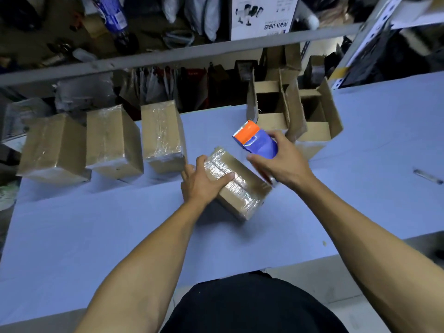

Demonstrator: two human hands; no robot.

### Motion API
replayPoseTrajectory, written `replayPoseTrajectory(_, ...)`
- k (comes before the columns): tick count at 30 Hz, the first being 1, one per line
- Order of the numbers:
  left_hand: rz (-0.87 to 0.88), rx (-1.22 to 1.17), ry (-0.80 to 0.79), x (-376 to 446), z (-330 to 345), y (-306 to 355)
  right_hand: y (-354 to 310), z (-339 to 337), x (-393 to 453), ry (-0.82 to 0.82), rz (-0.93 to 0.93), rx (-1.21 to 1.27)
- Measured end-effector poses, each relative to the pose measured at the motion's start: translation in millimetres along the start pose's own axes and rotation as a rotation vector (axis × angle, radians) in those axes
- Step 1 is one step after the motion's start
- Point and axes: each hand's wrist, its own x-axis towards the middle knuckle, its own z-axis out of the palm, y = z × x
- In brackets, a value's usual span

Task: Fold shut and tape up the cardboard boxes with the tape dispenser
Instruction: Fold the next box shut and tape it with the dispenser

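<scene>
Taped cardboard box (pixel 236 186) lies angled mid-surface, clear tape over its top seam. Left hand (pixel 204 180) presses on its near-left end, fingers wrapped over the far edge, thumb flat along the top. Right hand (pixel 280 162) grips the blue-orange tape dispenser (pixel 255 140), held just above the box's far-right end. Three sealed boxes (pixel 161 135) stand in a row to the left on the blue surface (pixel 96 231). Two open boxes (pixel 310 116) stand behind the dispenser. Shelving (pixel 168 56) beyond.
</scene>
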Motion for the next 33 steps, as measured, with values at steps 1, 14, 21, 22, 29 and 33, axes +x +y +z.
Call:
replayPoseTrajectory(1, -0.040, 0.062, 0.040, -6, 3, 4, -5, -3, 1, -0.063, -0.059, -0.088)
replayPoseTrajectory(14, -0.119, -0.317, -0.214, -21, -5, -11, -22, 19, 3, -0.355, -0.418, -0.390)
replayPoseTrajectory(21, -0.209, -0.734, 0.103, -19, -37, -19, -20, 11, 17, -0.389, -0.570, -0.443)
replayPoseTrajectory(22, -0.251, -0.844, -0.002, -20, -44, -13, -21, 10, 20, -0.388, -0.590, -0.465)
replayPoseTrajectory(29, -0.286, -1.083, -0.402, -19, -57, 3, -23, 6, 33, -0.449, -0.640, -0.522)
replayPoseTrajectory(33, -0.335, -1.177, -0.422, -16, -58, 5, -24, 2, 37, -0.429, -0.661, -0.520)
